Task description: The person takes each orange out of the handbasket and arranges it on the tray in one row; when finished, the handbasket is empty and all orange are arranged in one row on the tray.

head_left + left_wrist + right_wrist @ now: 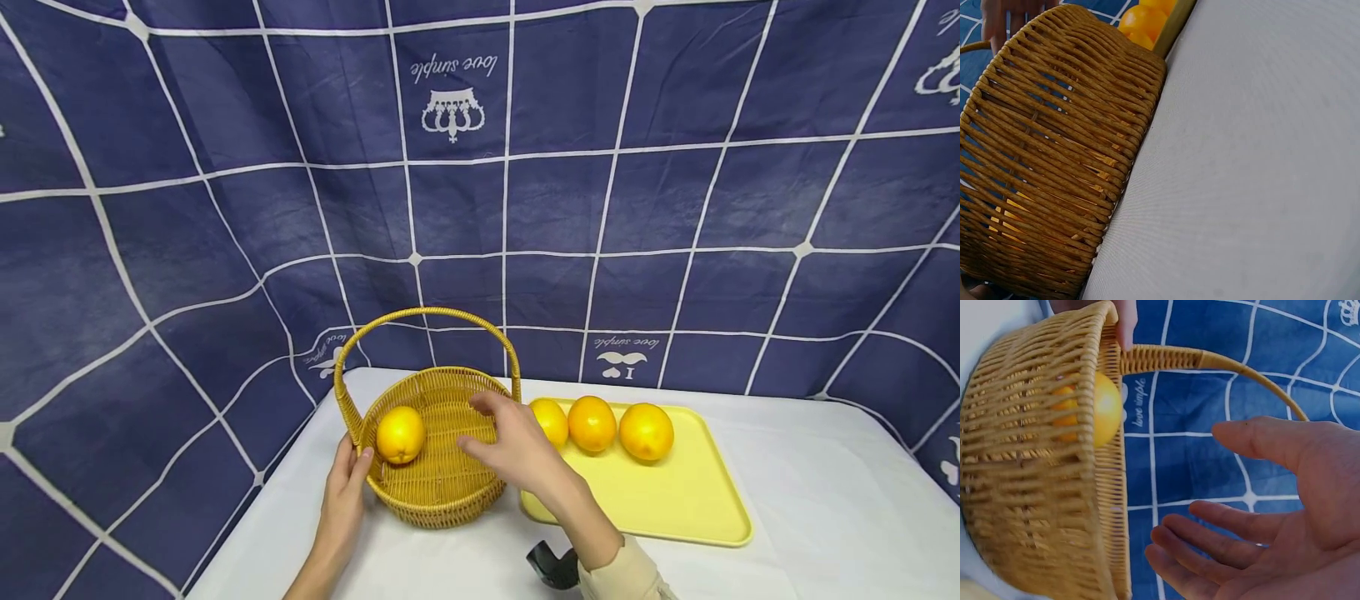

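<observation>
Fingers [480, 408] spread empty over 1 basket [442, 500] holding 1 orange [401, 434]; 3 oranges [592, 423] on 1 tray [675, 500].

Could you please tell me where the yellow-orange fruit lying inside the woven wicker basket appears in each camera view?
Head: the yellow-orange fruit lies left in the woven wicker basket, lower centre.
Left wrist: not clearly visible behind the basket wall.
Right wrist: upper left, behind the weave.
Shared landmark: the basket's rim.

basket [438, 492] golden-tan wicker | oranges [592, 423] yellow-orange | tray [675, 508] pale yellow | backdrop [675, 208] navy, white grid | tablecloth [825, 517] probably white
</observation>
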`<state>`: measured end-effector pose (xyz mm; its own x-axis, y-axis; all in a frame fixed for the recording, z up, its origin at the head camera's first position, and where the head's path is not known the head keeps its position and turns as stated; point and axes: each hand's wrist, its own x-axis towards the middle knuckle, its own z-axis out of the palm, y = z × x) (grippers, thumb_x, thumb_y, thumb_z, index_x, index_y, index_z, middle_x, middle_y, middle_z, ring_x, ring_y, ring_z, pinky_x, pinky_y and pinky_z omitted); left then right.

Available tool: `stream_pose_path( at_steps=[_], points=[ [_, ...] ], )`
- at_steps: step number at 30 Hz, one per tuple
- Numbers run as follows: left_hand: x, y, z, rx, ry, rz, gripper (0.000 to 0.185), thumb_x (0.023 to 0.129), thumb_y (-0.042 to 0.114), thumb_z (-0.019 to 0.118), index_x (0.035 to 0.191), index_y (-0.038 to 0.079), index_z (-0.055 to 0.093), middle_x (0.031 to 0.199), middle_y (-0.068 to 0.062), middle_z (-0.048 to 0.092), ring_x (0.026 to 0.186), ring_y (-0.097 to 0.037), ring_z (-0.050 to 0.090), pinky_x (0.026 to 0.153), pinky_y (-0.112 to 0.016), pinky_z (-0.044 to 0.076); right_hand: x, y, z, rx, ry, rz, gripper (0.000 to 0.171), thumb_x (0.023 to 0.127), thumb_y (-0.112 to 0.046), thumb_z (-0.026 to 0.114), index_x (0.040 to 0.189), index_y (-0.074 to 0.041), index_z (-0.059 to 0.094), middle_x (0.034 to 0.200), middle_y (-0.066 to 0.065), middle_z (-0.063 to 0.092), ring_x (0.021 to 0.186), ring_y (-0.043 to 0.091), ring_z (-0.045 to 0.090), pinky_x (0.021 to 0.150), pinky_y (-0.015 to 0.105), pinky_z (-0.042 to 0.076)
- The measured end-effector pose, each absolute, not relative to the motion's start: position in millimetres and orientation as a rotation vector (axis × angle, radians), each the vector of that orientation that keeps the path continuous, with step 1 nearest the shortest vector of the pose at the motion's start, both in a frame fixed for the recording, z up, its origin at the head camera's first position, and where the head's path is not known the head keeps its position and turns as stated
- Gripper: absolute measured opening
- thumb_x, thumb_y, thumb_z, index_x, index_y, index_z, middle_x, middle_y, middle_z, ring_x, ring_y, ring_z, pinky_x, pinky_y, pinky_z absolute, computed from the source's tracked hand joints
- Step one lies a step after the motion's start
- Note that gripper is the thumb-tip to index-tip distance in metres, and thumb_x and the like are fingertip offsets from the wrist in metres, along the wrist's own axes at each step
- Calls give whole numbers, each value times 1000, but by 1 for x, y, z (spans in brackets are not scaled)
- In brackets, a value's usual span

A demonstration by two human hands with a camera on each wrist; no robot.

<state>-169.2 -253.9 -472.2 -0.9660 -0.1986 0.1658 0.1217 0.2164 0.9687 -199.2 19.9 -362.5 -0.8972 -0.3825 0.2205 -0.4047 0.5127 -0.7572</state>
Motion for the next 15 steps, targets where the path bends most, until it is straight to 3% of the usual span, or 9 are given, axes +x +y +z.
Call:
stream_pose_path(
  at_steps=[6, 9, 12, 15],
  points=[
    [-169, -254, -472, 77, -2248, -1810, 60, 116, 30, 41, 169, 13, 21, 170, -19, 33, 160, -31, 24, 131, -54, 16, -206, 0, -372, 706, -2721, 1378, 54, 93, -25, 79, 138, -1, 62, 138, 16, 67, 129, 36, 61, 112, 53, 50],
    [-169, -254, -472, 81, -2246, -1805, 60, 116, 32, 41, 169, 13, 21, 170, -17, 33, 160, -28, 25, 130, -28, 22, -210, -12, -375, 706, -2714, 1400, 54, 92, -24, 80, 137, 0, 62, 138, 18, 67, 129, 37, 61, 111, 53, 51],
    [-168, -254, -473, 81, -2237, -1807, 59, 116, 33, 41, 168, 14, 23, 170, -16, 33, 159, -26, 26, 117, -5, 24, -212, -24, -379, 704, -2716, 1422, 55, 91, -24, 81, 137, 1, 63, 137, 19, 68, 128, 38, 62, 110, 54, 52],
    [-168, -254, -472, 78, -2236, -1799, 58, 116, 33, 41, 168, 14, 24, 170, -16, 34, 159, -27, 27, 122, -13, 24, -216, -35, -383, 689, -2731, 1430, 57, 91, -25, 81, 138, 0, 63, 138, 17, 68, 129, 38, 62, 110, 53, 52]
  ],
)
